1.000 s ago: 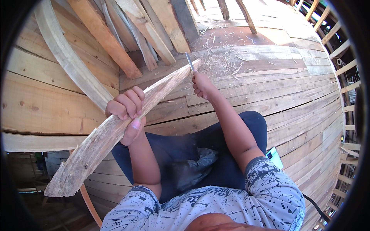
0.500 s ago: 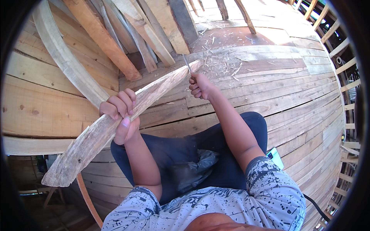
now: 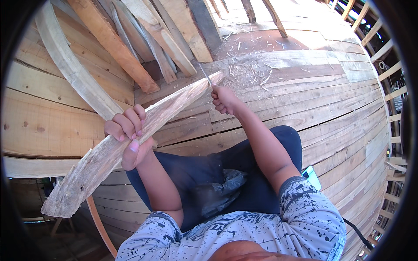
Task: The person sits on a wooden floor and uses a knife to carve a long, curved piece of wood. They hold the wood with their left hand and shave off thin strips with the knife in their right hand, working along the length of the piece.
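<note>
A long rough piece of wood (image 3: 87,174) slants from the lower left up toward the middle, its far end narrow and pale. My left hand (image 3: 128,135) is wrapped around it near its middle. Beside that narrow end, my right hand (image 3: 224,100) is closed in a fist on a knife (image 3: 205,74). The thin blade lies against or just over the wood's edge; I cannot tell whether it is cutting in. My fingers hide the knife's handle.
Wood shavings (image 3: 257,74) litter the plank floor (image 3: 270,111) beyond my right hand. Several timbers (image 3: 117,48) lean at the upper left near a curved wooden rib (image 3: 72,65). A phone-like light-blue object (image 3: 311,177) lies by my right thigh. Dark crumpled plastic (image 3: 226,189) rests in my lap.
The wood and my left hand have shifted slightly left and down. The knife has tilted further left, and my right hand has moved a little lower.
</note>
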Action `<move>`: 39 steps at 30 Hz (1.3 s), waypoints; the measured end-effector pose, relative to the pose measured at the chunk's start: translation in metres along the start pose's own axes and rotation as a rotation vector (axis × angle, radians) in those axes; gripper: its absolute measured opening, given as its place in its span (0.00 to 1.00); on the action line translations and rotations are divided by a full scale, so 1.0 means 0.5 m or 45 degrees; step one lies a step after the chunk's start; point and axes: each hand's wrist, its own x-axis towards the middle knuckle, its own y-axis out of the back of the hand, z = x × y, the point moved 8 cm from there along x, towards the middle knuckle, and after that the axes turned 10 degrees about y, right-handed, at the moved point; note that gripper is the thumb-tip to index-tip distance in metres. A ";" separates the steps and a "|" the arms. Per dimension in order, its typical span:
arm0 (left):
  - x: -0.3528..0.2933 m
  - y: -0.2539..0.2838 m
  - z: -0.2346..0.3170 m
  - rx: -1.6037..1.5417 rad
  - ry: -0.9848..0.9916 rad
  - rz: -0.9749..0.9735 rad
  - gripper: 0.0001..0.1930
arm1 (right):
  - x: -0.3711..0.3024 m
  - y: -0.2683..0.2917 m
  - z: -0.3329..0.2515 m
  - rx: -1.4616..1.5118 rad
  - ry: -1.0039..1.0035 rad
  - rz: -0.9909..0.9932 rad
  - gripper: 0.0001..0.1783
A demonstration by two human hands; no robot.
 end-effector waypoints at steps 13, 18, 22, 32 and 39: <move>-0.001 0.038 0.009 -0.020 -0.006 0.048 0.13 | 0.027 0.003 0.013 0.106 -0.015 0.057 0.27; -0.001 0.028 0.014 -0.012 -0.002 0.071 0.15 | 0.012 0.000 -0.010 -0.127 0.056 0.103 0.27; -0.002 0.029 0.025 -0.036 -0.003 0.087 0.15 | -0.008 -0.003 -0.028 -0.265 0.064 0.158 0.31; 0.000 0.008 0.028 -0.012 -0.007 0.044 0.15 | -0.005 -0.009 -0.010 -0.157 -0.058 0.020 0.35; 0.001 0.008 0.030 -0.002 -0.004 0.057 0.16 | -0.005 -0.037 -0.001 0.212 -0.155 -0.191 0.34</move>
